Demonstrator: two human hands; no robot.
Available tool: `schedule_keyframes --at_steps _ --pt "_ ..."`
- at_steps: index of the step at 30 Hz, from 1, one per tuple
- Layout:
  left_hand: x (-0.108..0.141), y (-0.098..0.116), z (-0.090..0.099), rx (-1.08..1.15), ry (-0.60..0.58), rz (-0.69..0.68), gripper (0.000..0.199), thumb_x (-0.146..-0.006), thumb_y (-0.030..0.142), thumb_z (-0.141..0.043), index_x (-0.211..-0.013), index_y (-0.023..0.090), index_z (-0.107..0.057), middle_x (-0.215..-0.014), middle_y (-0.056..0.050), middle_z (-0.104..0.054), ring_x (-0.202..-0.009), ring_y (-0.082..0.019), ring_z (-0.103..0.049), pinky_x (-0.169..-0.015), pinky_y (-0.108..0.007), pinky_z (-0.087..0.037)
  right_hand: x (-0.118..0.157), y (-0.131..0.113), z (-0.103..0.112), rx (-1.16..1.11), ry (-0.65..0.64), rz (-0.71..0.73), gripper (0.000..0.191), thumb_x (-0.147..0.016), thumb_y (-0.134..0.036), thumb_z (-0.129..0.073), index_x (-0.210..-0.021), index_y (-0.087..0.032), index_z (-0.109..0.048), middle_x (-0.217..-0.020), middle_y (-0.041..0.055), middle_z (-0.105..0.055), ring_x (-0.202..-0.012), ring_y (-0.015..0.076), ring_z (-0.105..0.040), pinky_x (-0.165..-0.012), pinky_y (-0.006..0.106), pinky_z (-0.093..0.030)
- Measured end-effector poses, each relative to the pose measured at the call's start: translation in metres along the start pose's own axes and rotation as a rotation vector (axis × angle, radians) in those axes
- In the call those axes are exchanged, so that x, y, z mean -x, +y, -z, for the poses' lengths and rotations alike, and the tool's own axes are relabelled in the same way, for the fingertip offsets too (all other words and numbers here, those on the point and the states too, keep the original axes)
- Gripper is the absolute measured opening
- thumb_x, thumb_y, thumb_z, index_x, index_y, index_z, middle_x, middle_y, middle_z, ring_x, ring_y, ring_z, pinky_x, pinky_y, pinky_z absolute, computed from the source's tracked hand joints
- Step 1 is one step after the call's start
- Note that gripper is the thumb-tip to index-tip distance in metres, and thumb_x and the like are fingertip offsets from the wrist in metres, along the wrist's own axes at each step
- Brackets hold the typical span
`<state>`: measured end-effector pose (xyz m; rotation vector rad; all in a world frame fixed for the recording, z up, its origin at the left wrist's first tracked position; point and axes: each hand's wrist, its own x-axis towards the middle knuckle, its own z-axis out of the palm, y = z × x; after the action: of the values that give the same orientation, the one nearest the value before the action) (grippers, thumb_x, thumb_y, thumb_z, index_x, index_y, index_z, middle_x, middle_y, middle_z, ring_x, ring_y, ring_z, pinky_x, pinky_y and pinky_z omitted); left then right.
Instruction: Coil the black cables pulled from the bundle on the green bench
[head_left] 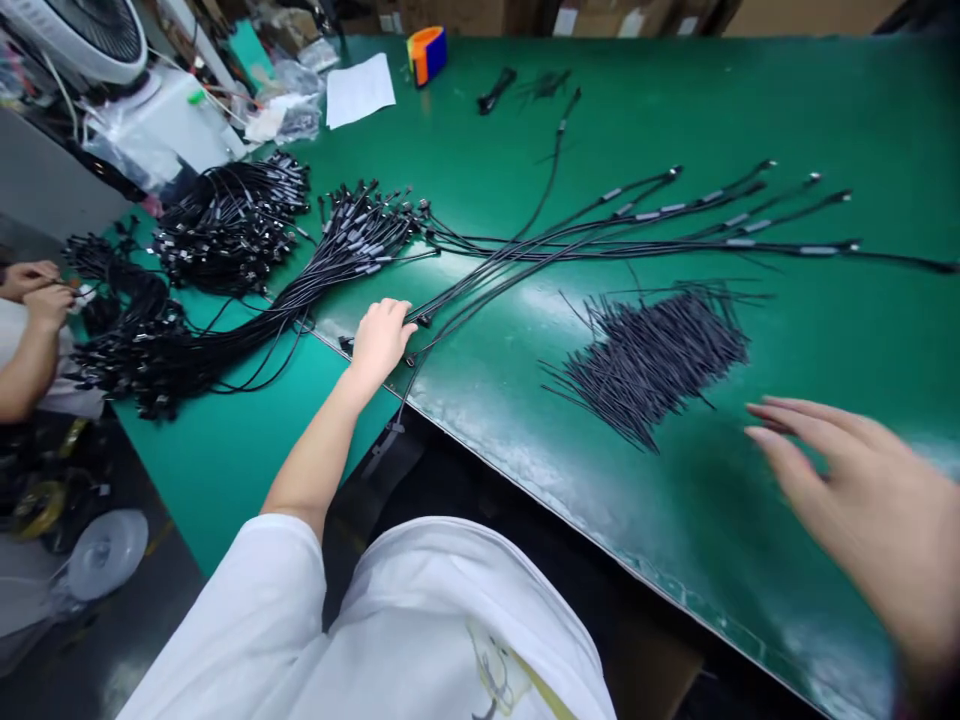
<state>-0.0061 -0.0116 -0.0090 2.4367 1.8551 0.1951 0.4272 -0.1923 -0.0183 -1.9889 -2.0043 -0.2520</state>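
My left hand (381,340) is at the near edge of the green table, its fingers closed over the near ends of some black cables (510,262). Those cables fan out to the right, with grey sleeves and small connectors at their far ends. My right hand (862,490) is above the table at the right, slightly blurred, with thumb and fingers apart and nothing between them. Closest to it is a loose pile of short, thin black strips (660,355), which it does not touch.
At the left lie a large bundle of black cables (300,290) and another cable heap (232,220). Further back are white paper (361,90), an orange-and-blue object (427,56), a small black coil (496,91) and a fan (94,35). Another person's hands (41,295) work at far left.
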Motion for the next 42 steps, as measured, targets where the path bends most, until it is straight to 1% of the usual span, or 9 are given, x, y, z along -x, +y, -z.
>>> schedule_keyframes --at_steps 5,14,19,26,30,33,35,39,42 --pt "0.016 -0.027 0.011 0.105 0.041 0.015 0.023 -0.096 0.028 -0.055 -0.114 0.017 -0.064 -0.116 -0.011 -0.066 -0.11 -0.026 -0.057 -0.099 -0.039 -0.045 -0.067 -0.072 -0.021 -0.199 -0.136 0.283 0.034 -0.1 -0.036 -0.045 -0.11 -0.018 -0.071 -0.114 0.0075 -0.073 -0.095 0.0208 -0.071 -0.078 0.032 -0.058" --pt "0.105 0.007 -0.013 0.072 -0.17 -0.073 0.059 -0.087 0.032 -0.069 -0.138 0.016 -0.044 -0.121 -0.013 -0.062 -0.113 -0.029 -0.056 -0.097 -0.043 -0.049 -0.144 -0.208 -0.087 -0.267 -0.28 0.646 0.04 -0.1 -0.021 -0.04 -0.136 -0.016 -0.058 -0.141 0.016 -0.057 -0.108 0.0256 -0.064 -0.082 0.038 -0.053" --pt "0.102 -0.008 -0.006 0.273 -0.06 -0.022 0.034 -0.093 0.014 -0.048 -0.125 0.02 -0.057 -0.11 -0.007 -0.066 -0.102 -0.019 -0.064 -0.092 -0.033 -0.053 -0.174 -0.219 -0.114 -0.248 -0.162 0.76 0.031 -0.099 -0.014 -0.037 -0.105 -0.015 -0.068 -0.12 0.0143 -0.068 -0.103 0.0238 -0.06 -0.095 0.04 -0.044" --pt "0.078 -0.03 0.022 0.339 0.234 0.025 0.038 -0.099 0.035 -0.042 -0.128 0.017 -0.059 -0.133 -0.015 -0.061 -0.128 -0.027 -0.056 -0.111 -0.043 -0.042 -0.166 -0.208 -0.076 -0.28 0.115 0.808 0.037 -0.102 -0.014 -0.028 -0.108 -0.016 -0.064 -0.092 0.0087 -0.066 -0.084 0.0202 -0.052 -0.082 0.034 -0.038" --pt "0.08 0.003 0.027 0.711 -0.208 -0.05 0.037 -0.099 0.04 -0.042 -0.123 0.019 -0.059 -0.094 -0.005 -0.071 -0.086 -0.017 -0.067 -0.085 -0.03 -0.051 -0.151 -0.229 -0.06 -0.201 -0.02 1.045 0.038 -0.106 -0.023 -0.026 -0.105 -0.017 -0.064 -0.088 0.0076 -0.064 -0.081 0.0185 -0.05 -0.078 0.033 -0.038" --pt "0.092 0.011 0.03 0.85 -0.429 -0.014 0.03 -0.099 0.038 -0.039 -0.098 0.02 -0.062 -0.06 0.005 -0.055 -0.057 -0.012 -0.052 -0.067 -0.026 -0.045 -0.164 -0.204 -0.051 -0.045 -0.208 0.943 0.037 -0.106 -0.03 -0.03 -0.102 -0.02 -0.066 -0.089 0.0062 -0.067 -0.085 0.0155 -0.053 -0.081 0.03 -0.041" --pt "0.102 0.001 0.033 0.976 -0.416 0.028 0.027 -0.098 0.04 -0.043 -0.091 0.02 -0.06 -0.059 0.004 -0.053 -0.059 -0.012 -0.051 -0.067 -0.026 -0.044 -0.184 -0.155 -0.037 0.13 -0.26 0.595 0.041 -0.105 -0.032 -0.031 -0.095 -0.02 -0.068 -0.087 0.0063 -0.069 -0.087 0.0129 -0.057 -0.081 0.029 -0.043" --pt "0.116 -0.015 0.037 1.22 -0.322 0.15 0.026 -0.093 0.044 -0.056 -0.087 0.019 -0.061 -0.071 -0.001 -0.062 -0.068 -0.014 -0.056 -0.068 -0.028 -0.046 -0.207 -0.03 0.015 0.293 -0.126 0.128 0.068 -0.099 -0.021 -0.007 -0.109 0.005 -0.07 -0.096 0.021 -0.068 -0.092 0.0217 -0.068 -0.068 0.033 -0.04" --pt "0.112 -0.002 0.035 1.402 -0.306 0.18 0.029 -0.088 0.047 -0.064 -0.085 0.018 -0.061 -0.073 -0.001 -0.06 -0.063 -0.011 -0.053 -0.061 -0.025 -0.045 -0.194 0.031 0.062 0.358 0.089 0.001 0.081 -0.1 -0.035 0.002 -0.126 0.001 -0.065 -0.11 0.0283 -0.065 -0.102 0.0328 -0.064 -0.068 0.042 -0.041"
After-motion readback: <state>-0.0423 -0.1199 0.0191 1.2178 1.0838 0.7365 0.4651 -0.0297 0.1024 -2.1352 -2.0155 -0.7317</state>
